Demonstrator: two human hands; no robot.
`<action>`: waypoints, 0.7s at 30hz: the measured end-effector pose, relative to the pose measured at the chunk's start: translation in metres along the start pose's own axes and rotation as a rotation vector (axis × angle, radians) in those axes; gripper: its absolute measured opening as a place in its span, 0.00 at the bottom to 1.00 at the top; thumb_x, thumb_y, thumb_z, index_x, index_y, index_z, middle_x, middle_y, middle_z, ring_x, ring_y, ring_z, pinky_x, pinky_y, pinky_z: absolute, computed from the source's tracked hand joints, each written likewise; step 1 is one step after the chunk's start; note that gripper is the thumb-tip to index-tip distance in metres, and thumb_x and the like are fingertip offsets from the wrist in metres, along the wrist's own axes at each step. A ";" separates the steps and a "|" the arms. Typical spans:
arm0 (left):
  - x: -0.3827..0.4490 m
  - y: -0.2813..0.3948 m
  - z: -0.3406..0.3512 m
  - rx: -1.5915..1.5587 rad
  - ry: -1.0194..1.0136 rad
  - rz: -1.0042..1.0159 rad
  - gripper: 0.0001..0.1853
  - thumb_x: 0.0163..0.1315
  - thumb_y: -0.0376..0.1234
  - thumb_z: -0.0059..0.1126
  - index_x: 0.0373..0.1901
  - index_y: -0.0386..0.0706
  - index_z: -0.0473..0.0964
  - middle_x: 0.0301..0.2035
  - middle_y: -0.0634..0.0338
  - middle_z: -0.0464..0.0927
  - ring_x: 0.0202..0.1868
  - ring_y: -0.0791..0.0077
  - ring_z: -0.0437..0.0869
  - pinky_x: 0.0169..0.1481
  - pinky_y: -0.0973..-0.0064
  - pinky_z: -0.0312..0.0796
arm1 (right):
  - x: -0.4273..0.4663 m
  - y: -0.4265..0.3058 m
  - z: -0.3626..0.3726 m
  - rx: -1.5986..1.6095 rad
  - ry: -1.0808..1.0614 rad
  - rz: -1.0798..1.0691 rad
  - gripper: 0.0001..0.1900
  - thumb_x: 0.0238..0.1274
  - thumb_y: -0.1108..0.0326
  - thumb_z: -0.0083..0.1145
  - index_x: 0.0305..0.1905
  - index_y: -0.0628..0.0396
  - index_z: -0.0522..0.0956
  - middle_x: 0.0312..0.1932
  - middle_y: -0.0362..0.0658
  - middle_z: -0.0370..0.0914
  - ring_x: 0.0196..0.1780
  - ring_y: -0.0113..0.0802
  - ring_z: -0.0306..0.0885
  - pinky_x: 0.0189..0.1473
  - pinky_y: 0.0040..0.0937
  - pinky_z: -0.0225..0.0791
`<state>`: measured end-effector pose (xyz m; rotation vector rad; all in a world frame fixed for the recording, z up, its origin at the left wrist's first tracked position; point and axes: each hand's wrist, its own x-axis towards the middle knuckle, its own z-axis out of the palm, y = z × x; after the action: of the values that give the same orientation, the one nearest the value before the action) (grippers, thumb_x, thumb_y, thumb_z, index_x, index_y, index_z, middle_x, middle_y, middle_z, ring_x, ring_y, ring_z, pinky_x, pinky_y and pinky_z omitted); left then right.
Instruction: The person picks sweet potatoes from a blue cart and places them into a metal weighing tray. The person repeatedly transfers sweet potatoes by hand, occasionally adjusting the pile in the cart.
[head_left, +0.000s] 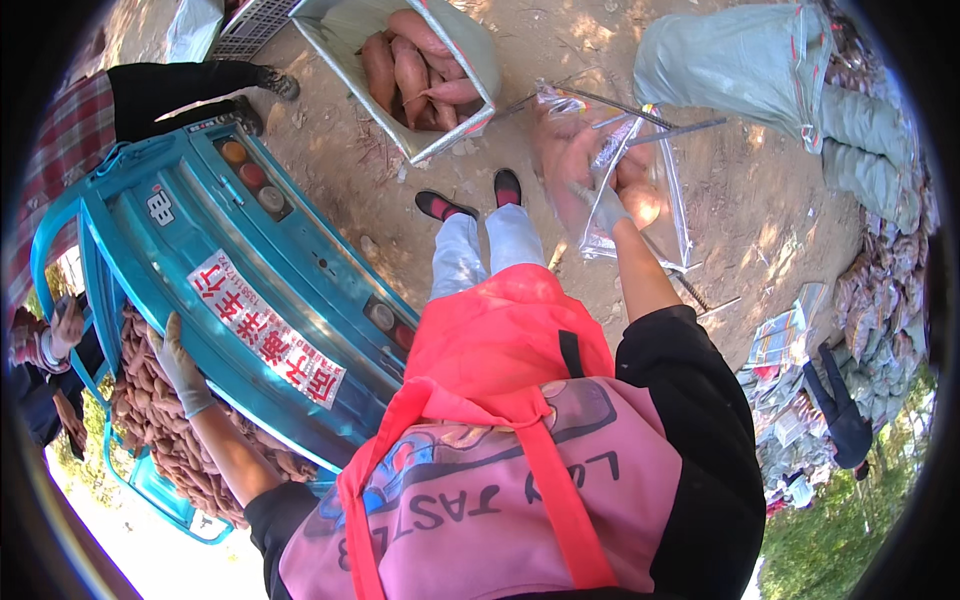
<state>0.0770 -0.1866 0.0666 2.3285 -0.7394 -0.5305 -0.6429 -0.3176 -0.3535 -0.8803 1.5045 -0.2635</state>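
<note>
My left hand (180, 364), in a pale glove, rests on the top edge of the blue tailgate (277, 300) of a cargo vehicle, its fingers spread slightly. Beside it, sweet potatoes (202, 450) fill the vehicle's bed. My right hand (604, 206), gloved too, is at a clear plastic bag (675, 217) holding large sweet potatoes (574, 161). The bag stands in a metal rod frame (679, 131) on the ground. Plastic and glare partly hide the right fingers, so I cannot tell whether they grip anything.
An open woven sack (480, 120) with large sweet potatoes (412, 71) stands ahead. A filled woven sack (727, 67) lies upper right, near many packed bags (885, 277). A person in plaid (67, 142) stands by the vehicle; another person (847, 427) is far right. A plastic crate (251, 30) sits upper left.
</note>
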 end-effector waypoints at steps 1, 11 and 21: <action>0.003 -0.011 -0.004 0.006 0.059 -0.010 0.26 0.72 0.36 0.62 0.67 0.34 0.68 0.53 0.55 0.80 0.51 0.70 0.82 0.57 0.73 0.75 | 0.012 0.004 -0.009 0.061 -0.088 0.025 0.39 0.68 0.55 0.67 0.78 0.53 0.63 0.70 0.42 0.72 0.69 0.35 0.70 0.64 0.30 0.69; -0.004 -0.011 0.020 0.136 0.203 0.155 0.34 0.63 0.43 0.69 0.63 0.32 0.68 0.46 0.43 0.84 0.47 0.58 0.86 0.54 0.65 0.76 | -0.038 -0.049 -0.071 -0.059 -0.131 0.300 0.31 0.71 0.48 0.59 0.75 0.37 0.64 0.63 0.43 0.73 0.59 0.44 0.75 0.46 0.56 0.77; -0.026 0.002 0.025 -0.224 0.212 0.040 0.39 0.75 0.58 0.46 0.73 0.35 0.63 0.64 0.35 0.74 0.68 0.44 0.75 0.72 0.63 0.66 | -0.039 -0.120 -0.156 -0.450 -0.208 0.499 0.29 0.66 0.60 0.56 0.72 0.42 0.69 0.53 0.44 0.77 0.49 0.41 0.79 0.44 0.47 0.76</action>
<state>0.0425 -0.1828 0.0547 2.1169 -0.5927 -0.3244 -0.7486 -0.4258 -0.2218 -0.8153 1.5558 0.5344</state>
